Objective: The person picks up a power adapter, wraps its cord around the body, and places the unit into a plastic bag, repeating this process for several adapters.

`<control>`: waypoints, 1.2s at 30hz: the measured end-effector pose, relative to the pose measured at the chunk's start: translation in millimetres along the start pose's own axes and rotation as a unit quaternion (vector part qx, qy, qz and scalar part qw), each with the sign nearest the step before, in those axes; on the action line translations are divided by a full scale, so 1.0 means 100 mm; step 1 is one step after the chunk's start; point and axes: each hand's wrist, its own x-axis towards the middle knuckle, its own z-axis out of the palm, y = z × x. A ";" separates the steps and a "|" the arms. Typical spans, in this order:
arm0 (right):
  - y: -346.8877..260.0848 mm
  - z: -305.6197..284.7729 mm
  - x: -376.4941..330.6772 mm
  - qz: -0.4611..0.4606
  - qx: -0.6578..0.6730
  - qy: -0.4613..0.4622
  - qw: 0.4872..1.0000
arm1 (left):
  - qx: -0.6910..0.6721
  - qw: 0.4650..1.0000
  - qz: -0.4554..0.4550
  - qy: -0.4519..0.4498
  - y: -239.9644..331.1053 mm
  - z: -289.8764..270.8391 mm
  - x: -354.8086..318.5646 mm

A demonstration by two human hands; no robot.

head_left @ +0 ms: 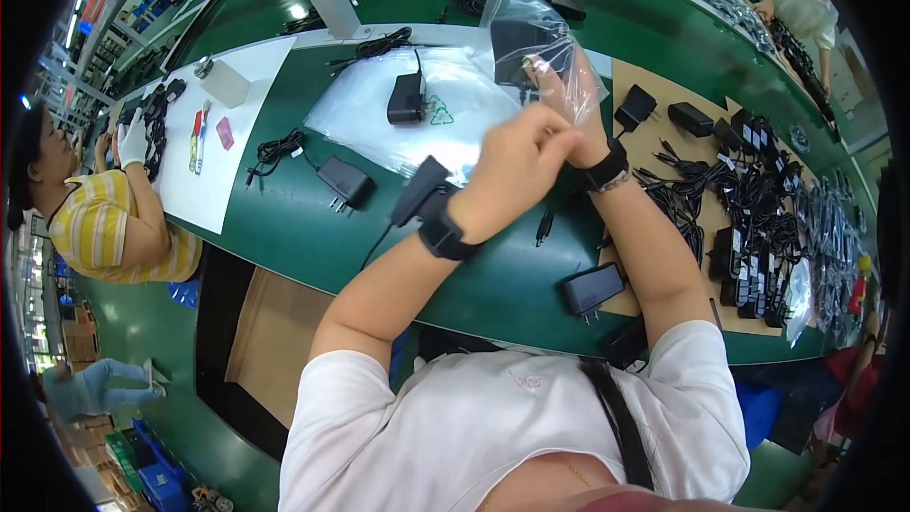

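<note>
My right hand (572, 102) is partly inside a clear plastic bag (509, 2), with its fingers on a black power adapter (519, 45) seen through the film. Close by, my left hand (521, 154) pinches near the bag's mouth at my right wrist; film between its fingertips is hard to make out. Beneath and left of the bag lies a stack of clear bags (365, 114), with another black adapter (407, 100) on top. A plug adapter (344, 182) with a coiled cable (275, 150) rests left of the stack. One more adapter (592, 290) sits near the front edge.
On the right, cardboard (682, 218) bears a heap of adapters and cables (758, 199), beside bagged items (834, 246). A white sheet (242, 133) at left holds a bottle (223, 82) and pens (200, 137). A co-worker in yellow stripes (114, 228) sits left.
</note>
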 end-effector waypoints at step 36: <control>-0.06 0.00 -0.16 0.043 -0.166 -0.212 0.962 | -0.497 0.820 -0.282 -0.033 -0.63 -0.42 0.05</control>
